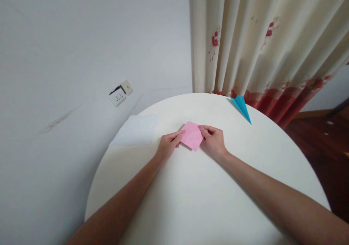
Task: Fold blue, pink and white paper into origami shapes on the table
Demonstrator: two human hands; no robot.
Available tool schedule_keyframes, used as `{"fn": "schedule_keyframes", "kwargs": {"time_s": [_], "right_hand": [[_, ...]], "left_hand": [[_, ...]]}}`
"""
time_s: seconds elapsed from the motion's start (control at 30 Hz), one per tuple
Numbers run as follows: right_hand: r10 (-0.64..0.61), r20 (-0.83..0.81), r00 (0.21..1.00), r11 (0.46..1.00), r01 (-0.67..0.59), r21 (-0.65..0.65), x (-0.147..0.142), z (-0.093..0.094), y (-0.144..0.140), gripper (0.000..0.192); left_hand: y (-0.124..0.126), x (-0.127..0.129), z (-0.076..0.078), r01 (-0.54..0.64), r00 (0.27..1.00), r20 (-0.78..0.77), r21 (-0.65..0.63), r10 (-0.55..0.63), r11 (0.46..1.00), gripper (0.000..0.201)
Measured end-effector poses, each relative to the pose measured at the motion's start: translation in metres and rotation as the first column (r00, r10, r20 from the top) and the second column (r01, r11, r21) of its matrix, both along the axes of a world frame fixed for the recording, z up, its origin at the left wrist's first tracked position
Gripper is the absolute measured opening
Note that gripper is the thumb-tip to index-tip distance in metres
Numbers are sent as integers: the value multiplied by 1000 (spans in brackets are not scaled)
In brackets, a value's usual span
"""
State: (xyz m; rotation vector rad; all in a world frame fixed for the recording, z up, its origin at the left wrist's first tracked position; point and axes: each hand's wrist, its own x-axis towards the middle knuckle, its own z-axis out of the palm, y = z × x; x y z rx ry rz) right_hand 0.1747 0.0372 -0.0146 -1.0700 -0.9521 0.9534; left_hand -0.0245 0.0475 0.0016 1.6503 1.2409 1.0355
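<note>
Folding step in hand: left hand and right hand fingers pinch the pink paper on the desk; next move calls for aligned edges before creasing.

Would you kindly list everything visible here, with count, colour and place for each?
pink paper: 1, pink, table centre, between both hands
blue paper plane: 1, blue, far right table edge
white sheet: 1, white, left side of table, overhanging the edge
round table: 1, white, centre
curtain: 1, cream with red flowers, behind table
wall socket: 1, white, on left wall
left hand: 1, pinching the paper's left edge
right hand: 1, fingers on the paper's right corner
</note>
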Motion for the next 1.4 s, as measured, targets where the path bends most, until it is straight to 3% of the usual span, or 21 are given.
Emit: {"fn": "schedule_keyframes", "kwargs": {"time_s": [0.23, 0.4, 0.6, 0.83, 1.0, 1.23, 1.4], "right_hand": [[4, 71, 997, 1000, -3, -6, -1, 2, -1, 29], [55, 200, 978, 997, -64, 41, -4, 6, -6, 55], [227, 186, 956, 972, -233, 10, -7, 8, -11, 24], [330, 229, 916, 943, -328, -45, -7, 12, -16, 26], [394, 274, 878, 918, -391, -68, -7, 11, -17, 34], [437, 313, 843, 898, -432, -88, -6, 8, -17, 40], [460, 257, 850, 885, -461, -60, -6, 4, -17, 41]], "left_hand": [[3, -1, -7, -26, 989, 146, 2, 25, 1000, 40], [-1, -2, 0, 33, 981, 194, -107, -12, 994, 73], [-4, -3, 2, 52, 992, 119, -194, -29, 980, 45], [-5, -7, 7, 79, 997, 4, -194, -80, 978, 39], [-6, -6, 9, 74, 997, 37, -222, -67, 972, 40], [-6, -3, 4, -45, 990, 125, -192, 70, 980, 44], [-7, -2, 3, -5, 993, 114, -186, 27, 983, 48]]}}
